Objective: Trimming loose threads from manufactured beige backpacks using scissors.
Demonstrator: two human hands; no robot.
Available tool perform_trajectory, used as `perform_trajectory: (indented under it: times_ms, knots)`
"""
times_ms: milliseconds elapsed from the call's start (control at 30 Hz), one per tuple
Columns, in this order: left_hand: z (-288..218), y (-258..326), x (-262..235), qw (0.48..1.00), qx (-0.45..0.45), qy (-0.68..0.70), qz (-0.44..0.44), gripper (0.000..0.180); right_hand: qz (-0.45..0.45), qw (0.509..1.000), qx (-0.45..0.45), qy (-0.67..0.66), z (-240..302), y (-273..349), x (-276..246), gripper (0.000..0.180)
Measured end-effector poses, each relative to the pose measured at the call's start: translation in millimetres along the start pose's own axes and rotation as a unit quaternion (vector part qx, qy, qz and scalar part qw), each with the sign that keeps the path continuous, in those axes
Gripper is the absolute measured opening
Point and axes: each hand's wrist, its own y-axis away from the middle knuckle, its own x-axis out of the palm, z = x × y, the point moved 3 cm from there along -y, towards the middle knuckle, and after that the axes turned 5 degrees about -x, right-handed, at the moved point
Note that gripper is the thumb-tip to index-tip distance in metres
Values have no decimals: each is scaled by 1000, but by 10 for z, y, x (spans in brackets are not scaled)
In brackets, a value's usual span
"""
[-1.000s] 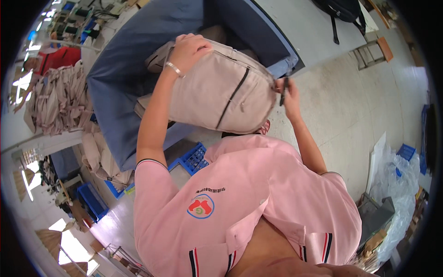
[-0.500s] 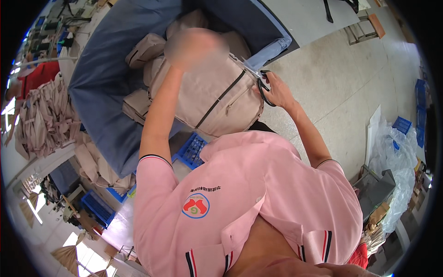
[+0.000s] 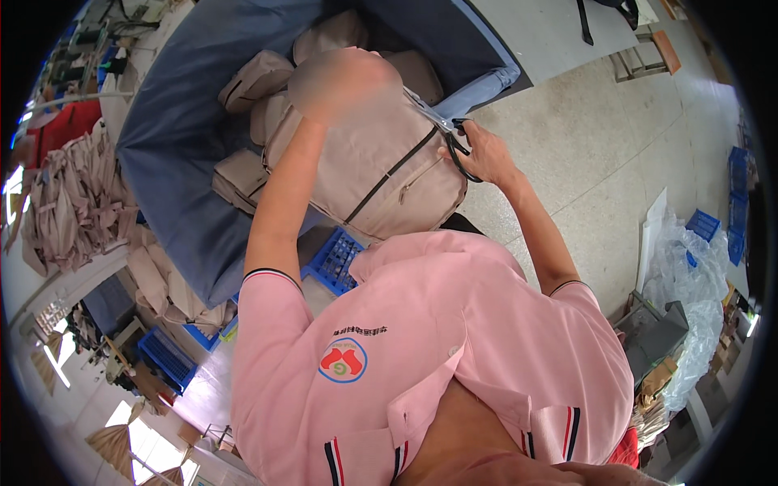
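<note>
A beige backpack [image 3: 348, 174] with a dark zipper band lies in front of me, its near end close to my body. My right hand [image 3: 488, 155] grips black-handled scissors [image 3: 442, 121] at the bag's right edge, the metal blades pointing up and left along it. Over the bag's far part rests my left hand [image 3: 344, 87]; a blur covers it, so its fingers and anything in them cannot be made out.
Behind the bag, a large blue fabric bin [image 3: 174, 130] holds several more beige bags [image 3: 255, 81]. Blue crates [image 3: 335, 261] stand below and left. Clear plastic sheeting [image 3: 689, 275] lies at the right. A grey tabletop [image 3: 551, 36] is at the upper right.
The scissors have shifted slightly up and left along the bag's edge, and more of their blades shows. My left hand has stayed nearly in place.
</note>
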Motion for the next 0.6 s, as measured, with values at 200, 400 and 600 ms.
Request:
perform_trajectory:
  times_ms: [200, 400, 600]
  knots:
    - [-25, -20, 14, 1000, -1, 7, -1, 14, 18, 999, 22, -17, -19, -17, 34, 60]
    - [16, -35, 31, 1000, -3, 15, 9, 13, -13, 999, 37, -33, 24, 44, 145, 58]
    - [11, -39, 36, 1000, -1, 18, 9, 12, -37, 999, 9, -12, -20, -18, 131, 62]
